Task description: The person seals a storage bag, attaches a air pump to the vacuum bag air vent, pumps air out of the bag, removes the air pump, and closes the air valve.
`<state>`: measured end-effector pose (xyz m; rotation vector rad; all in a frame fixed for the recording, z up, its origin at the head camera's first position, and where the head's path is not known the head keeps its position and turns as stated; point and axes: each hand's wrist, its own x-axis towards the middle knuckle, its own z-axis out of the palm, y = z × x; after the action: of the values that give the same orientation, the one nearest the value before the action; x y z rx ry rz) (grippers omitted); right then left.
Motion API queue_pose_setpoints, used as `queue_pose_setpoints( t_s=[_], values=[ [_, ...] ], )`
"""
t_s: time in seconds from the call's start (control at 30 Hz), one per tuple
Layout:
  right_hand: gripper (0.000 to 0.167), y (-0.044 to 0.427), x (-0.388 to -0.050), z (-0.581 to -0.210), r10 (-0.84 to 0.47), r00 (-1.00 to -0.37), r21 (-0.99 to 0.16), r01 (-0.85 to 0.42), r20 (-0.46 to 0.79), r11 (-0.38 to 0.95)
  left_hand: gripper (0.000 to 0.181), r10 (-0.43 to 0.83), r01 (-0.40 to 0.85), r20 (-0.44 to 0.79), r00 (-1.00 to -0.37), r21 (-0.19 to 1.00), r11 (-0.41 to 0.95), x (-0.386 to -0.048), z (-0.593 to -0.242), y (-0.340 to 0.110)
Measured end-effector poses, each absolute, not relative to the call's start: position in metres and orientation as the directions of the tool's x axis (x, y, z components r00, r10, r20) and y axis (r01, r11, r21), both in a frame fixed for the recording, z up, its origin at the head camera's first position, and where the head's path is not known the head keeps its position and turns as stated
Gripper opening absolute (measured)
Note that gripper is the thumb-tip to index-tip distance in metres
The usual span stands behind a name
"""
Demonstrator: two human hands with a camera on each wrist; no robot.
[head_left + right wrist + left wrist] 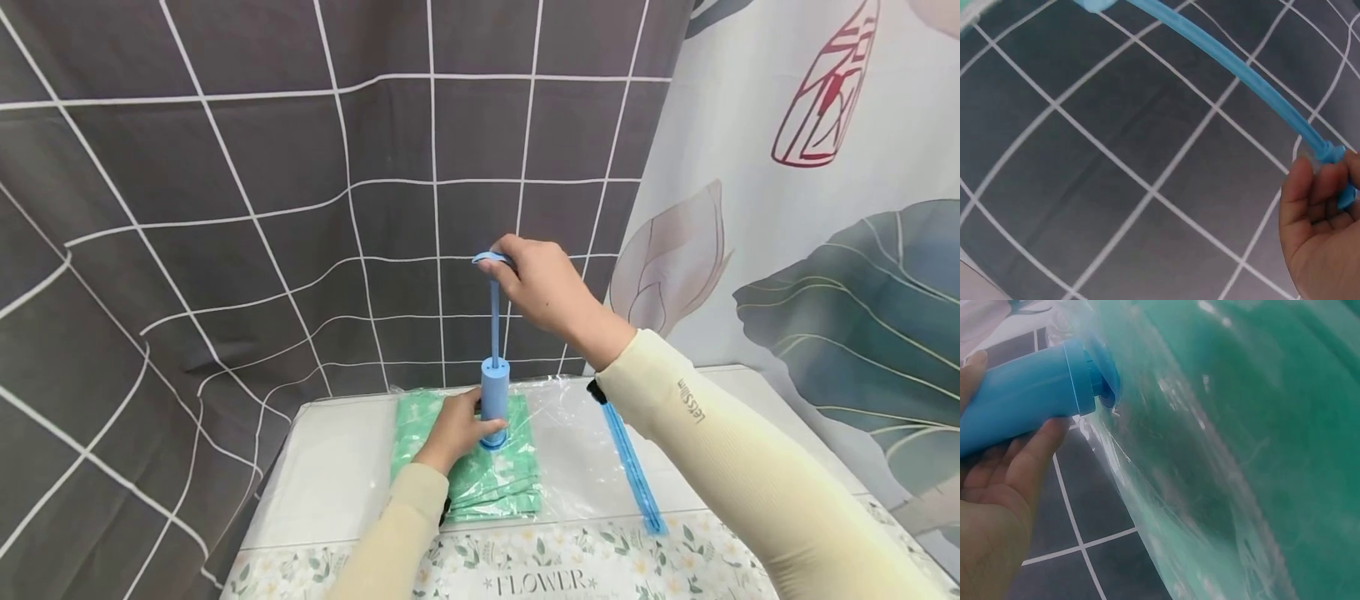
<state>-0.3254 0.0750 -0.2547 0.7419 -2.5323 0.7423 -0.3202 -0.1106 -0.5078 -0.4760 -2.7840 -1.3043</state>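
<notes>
A blue hand pump (pixel 495 390) stands upright on a clear plastic storage bag (pixel 573 450) with folded green cloth (pixel 467 492) inside. Its base meets a round valve (pixel 1109 378) on the bag, seen in the left wrist view. My left hand (pixel 459 429) grips the pump's cylinder low down, fingers and thumb around it. Above, the rod (pixel 1229 59) is drawn far out of the cylinder. At its top my right hand (pixel 542 279) holds the T-shaped handle (pixel 491 257), with fingers curled over it in the right wrist view.
A blue zip strip (pixel 636 471) runs along the bag's right side. Beneath lies a white table cover with a floral printed border (pixel 540 550). Behind hangs a dark grey curtain (pixel 285 150) with white grid lines; a leaf-patterned curtain (pixel 847 275) hangs at right.
</notes>
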Motion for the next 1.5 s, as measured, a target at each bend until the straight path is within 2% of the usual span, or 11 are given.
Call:
queue_pose_setpoints(
  t_s=[0.13, 0.4, 0.6, 0.77, 1.03, 1.13, 1.27, 1.5],
  values=[
    [0.027, 0.074, -0.329, -0.277, -0.372, -0.793, -0.377, -0.572, 0.483, 0.729, 0.053, 0.254, 0.274, 0.146, -0.956, 0.754, 0.597, -0.321, -0.508, -0.110],
    [0.026, 0.075, -0.330, -0.343, -0.434, -0.838, -0.336, -0.535, 0.331, 0.775, 0.052, 0.252, 0.246, 0.111, -0.961, 0.756, 0.606, -0.319, -0.509, -0.112],
    [0.024, 0.078, -0.329, -0.371, -0.438, -0.839, -0.318, -0.532, 0.324, 0.784, 0.052, 0.252, 0.248, 0.116, -0.961, 0.764, 0.595, -0.318, -0.509, -0.110],
    [0.024, 0.079, -0.330, -0.360, -0.417, -0.828, -0.335, -0.541, 0.374, 0.772, 0.051, 0.259, 0.256, 0.120, -0.958, 0.761, 0.596, -0.317, -0.509, -0.109],
    [0.025, 0.077, -0.324, -0.280, -0.319, -0.776, -0.399, -0.574, 0.545, 0.715, 0.052, 0.257, 0.264, 0.128, -0.958, 0.744, 0.613, -0.319, -0.508, -0.111],
    [0.026, 0.075, -0.322, -0.264, -0.301, -0.763, -0.415, -0.585, 0.572, 0.697, 0.052, 0.248, 0.263, 0.135, -0.959, 0.743, 0.615, -0.320, -0.508, -0.112],
    [0.029, 0.075, -0.323, -0.275, -0.284, -0.778, -0.438, -0.570, 0.560, 0.695, 0.053, 0.258, 0.275, 0.141, -0.956, 0.737, 0.617, -0.320, -0.507, -0.111],
    [0.026, 0.074, -0.327, -0.332, -0.358, -0.826, -0.403, -0.534, 0.435, 0.743, 0.052, 0.272, 0.275, 0.129, -0.954, 0.739, 0.614, -0.321, -0.506, -0.110]
  ],
)
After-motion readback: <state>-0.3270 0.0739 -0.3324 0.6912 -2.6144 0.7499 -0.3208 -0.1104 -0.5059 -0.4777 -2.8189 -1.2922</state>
